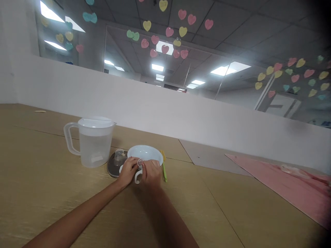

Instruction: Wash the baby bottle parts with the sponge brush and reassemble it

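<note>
One small clear round piece (140, 162), likely light, stiff and a little slippery, best taken by its edge, sat pinched between your left hand (127, 171) and right hand (152, 173), just before the pale bowl (144, 151).

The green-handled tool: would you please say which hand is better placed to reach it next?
Probably the right hand, which is beside the green-handled tool; the left hand is farther, though both seem busy at a small clear piece.
</note>
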